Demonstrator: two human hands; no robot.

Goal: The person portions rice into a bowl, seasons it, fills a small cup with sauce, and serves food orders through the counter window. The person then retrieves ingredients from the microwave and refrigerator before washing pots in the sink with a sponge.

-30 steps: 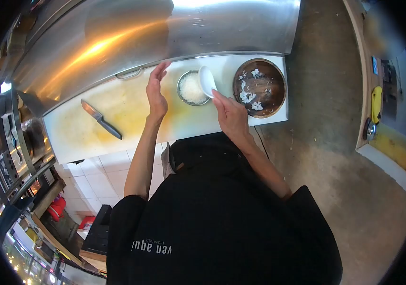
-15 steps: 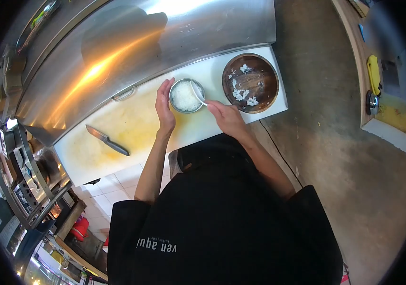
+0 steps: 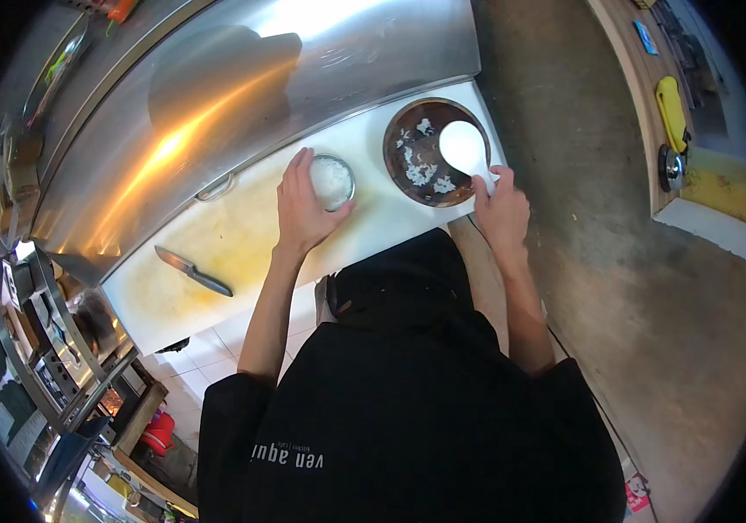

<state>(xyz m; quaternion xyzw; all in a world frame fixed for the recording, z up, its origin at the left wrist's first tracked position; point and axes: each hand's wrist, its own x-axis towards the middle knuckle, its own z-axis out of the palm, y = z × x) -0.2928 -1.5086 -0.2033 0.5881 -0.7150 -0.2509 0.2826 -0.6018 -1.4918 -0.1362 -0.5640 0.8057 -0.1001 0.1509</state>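
My left hand [image 3: 303,205] curves round the near left side of a small round metal bowl [image 3: 353,187], fingers along its left and thumb at its lower edge. White cooked rice [image 3: 331,180] fills the bowl. My right hand [image 3: 504,209] grips the handle of a white rice paddle [image 3: 463,148], whose broad head is over the right part of a dark wooden bowl [image 3: 397,173]. Clumps of rice [image 3: 422,170] lie scattered on the bottom of the wooden bowl. Both bowls stand on a long white cutting board [image 3: 255,235] with yellow stains.
A knife [image 3: 194,272] with a dark handle lies on the board's left part. Behind the board rises a stainless steel panel [image 3: 242,96] with a small handle [image 3: 216,187]. At far right, a wooden-edged counter [image 3: 626,70] holds a yellow object [image 3: 671,113].
My right hand has moved the paddle rightward from the metal bowl to over the wooden bowl. My left hand's thumb has spread round the metal bowl's near edge. The view has shifted slightly.
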